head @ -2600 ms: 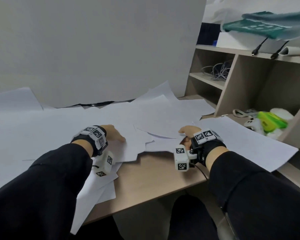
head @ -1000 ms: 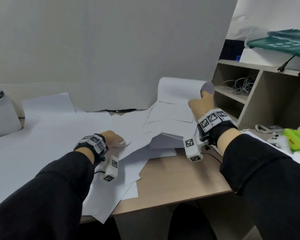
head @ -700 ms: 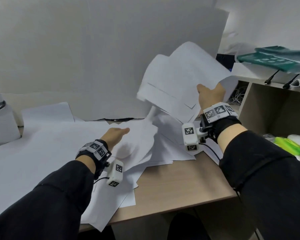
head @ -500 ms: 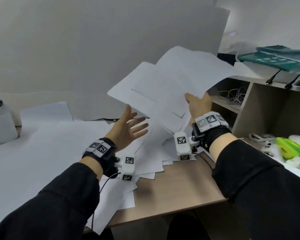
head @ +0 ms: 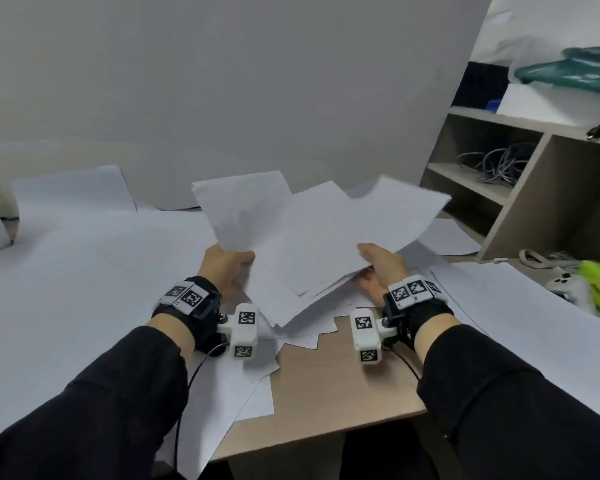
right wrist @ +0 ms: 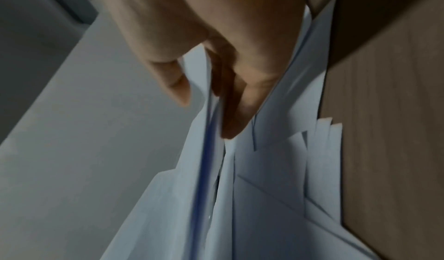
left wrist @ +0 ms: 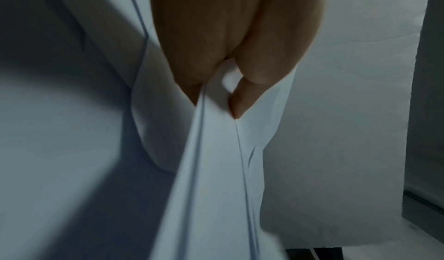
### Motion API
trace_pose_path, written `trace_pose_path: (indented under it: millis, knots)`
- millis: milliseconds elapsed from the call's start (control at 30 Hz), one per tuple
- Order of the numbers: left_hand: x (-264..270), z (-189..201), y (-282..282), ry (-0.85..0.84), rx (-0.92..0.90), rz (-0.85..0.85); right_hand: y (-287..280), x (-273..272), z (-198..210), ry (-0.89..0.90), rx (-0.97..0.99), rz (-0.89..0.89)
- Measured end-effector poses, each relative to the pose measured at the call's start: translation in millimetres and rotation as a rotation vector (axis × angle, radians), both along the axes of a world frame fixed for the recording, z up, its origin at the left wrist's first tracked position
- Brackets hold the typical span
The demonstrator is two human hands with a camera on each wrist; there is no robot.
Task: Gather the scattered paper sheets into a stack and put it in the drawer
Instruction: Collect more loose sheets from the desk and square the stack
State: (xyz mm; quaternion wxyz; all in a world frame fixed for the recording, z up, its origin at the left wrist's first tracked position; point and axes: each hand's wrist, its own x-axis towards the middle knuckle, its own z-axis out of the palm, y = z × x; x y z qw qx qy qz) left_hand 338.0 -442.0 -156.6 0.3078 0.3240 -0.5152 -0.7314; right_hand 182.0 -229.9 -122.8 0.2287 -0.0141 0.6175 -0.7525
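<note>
1. We now hold one loose bundle of sheets (head: 319,237) with both hands, lifted a little above the desk (head: 333,382). Half a second ago only our right hand carried it, high in the air, and the left hand was spread open beside it.

2. Our left hand (head: 224,268) grips the left edge of the bundle. In the left wrist view the thumb and the fingers (left wrist: 240,100) are curled narrow and pinch a few sheets between them.

3. Our right hand (head: 381,268) holds the right edge, thumb on top and fingers below. In the right wrist view the fingers (right wrist: 230,116) close on several layers of paper.

4. The bundle is lower than before and hangs just above the desk, near the middle of it. Its corners stick out in different directions, so it is not yet a neat stack.

5. Compared with the oldest picture, the sheets that lay on the right part of the desk, near the shelf (head: 520,202), are mostly in our hands now.

6. For the task this means, as we judge, that gathering is only partly done. Many sheets (head: 94,258) lie on the left part of the desk, and one long sheet (head: 520,327) lies at its right edge.

7. We see no drawer in these pictures, so we cannot tell where it is.
</note>
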Motion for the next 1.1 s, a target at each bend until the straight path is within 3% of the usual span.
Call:
trace_pose_path:
  millis: [133,267,433,567,833,1100]
  knots:
    - [10,-1,-12,-0.058,-0.014,-0.078,-6,-52,-21,-0.006,0.142,-0.05]
    - [17,-2,-22,-0.029,0.065,-0.135,-8,-72,-20,0.132,0.423,-0.154]
    - [21,4,-29,0.083,0.247,-0.183,-13,-90,-27,0.299,0.574,-0.069]
    - [27,6,-39,0.114,0.33,-0.133,-11,-89,-14,0.246,0.453,-0.117]
    - [33,0,-43,0.043,0.335,-0.095,16,-85,2,0.377,0.586,-0.037]
    - [29,4,-27,-0.018,0.273,-0.363,-33,-66,3,0.564,0.493,0.167]
